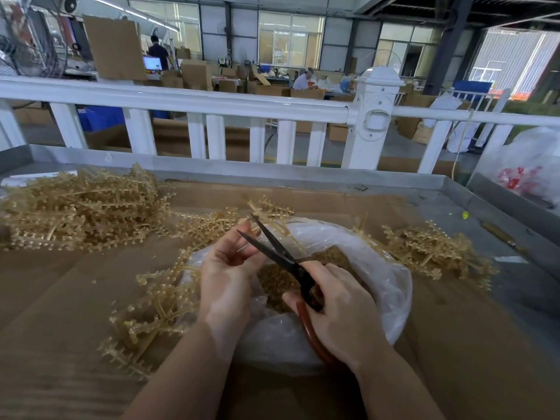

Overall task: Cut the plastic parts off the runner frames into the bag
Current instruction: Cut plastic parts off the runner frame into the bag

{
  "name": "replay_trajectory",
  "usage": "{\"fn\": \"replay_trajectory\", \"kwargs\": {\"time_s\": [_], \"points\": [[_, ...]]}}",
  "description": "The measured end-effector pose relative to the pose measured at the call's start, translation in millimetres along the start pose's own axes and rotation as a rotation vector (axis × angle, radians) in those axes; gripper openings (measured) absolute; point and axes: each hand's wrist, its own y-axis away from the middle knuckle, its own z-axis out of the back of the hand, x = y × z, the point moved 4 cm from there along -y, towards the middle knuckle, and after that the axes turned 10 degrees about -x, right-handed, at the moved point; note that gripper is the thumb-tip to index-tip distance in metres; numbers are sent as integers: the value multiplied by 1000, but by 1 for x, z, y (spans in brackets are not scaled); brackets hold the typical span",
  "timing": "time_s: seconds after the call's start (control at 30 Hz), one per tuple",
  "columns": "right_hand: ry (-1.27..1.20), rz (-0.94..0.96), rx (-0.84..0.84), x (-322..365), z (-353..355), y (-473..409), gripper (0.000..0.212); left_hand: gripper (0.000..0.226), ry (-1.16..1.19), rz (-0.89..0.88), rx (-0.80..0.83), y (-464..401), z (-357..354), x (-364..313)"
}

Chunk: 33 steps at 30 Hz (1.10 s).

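Note:
My right hand (339,310) grips black scissors (278,256) with red handles; the blades stand apart and point up and left. My left hand (230,265) pinches a pale yellow runner frame (274,221) beside the blades, above the bag. The clear plastic bag (391,286) lies open on the table under both hands, with a heap of small yellowish cut parts (272,283) inside. Part of the frame is hidden behind my left fingers.
A big pile of runner frames (81,207) lies at the far left, more frames (157,301) just left of the bag, another pile (433,250) at the right. Cardboard (60,298) covers the metal table. A white fence (212,107) stands behind it. A full plastic sack (527,168) sits far right.

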Motion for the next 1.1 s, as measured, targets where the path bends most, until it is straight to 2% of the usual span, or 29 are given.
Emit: {"fn": "replay_trajectory", "kwargs": {"time_s": [0.1, 0.23, 0.47, 0.6, 0.77, 1.1], "points": [[44, -3, 22, -3, -2, 1, 46, 60, 138, 68, -1, -3, 1, 0], [72, -11, 30, -4, -3, 2, 47, 48, 219, 117, -11, -6, 3, 1], [58, -12, 22, -4, -3, 1, 47, 55, 120, 81, 37, -4, -1, 4], [61, -11, 10, -3, -3, 1, 45, 40, 45, 66, 70, -2, -3, 5], [61, -8, -32, -1, 0, 0, 39, 43, -34, 47, 90, -1, -3, 7], [73, 4, -1, -1, -1, -1, 33, 41, 111, 57, 130, 0, -5, 6]]}}
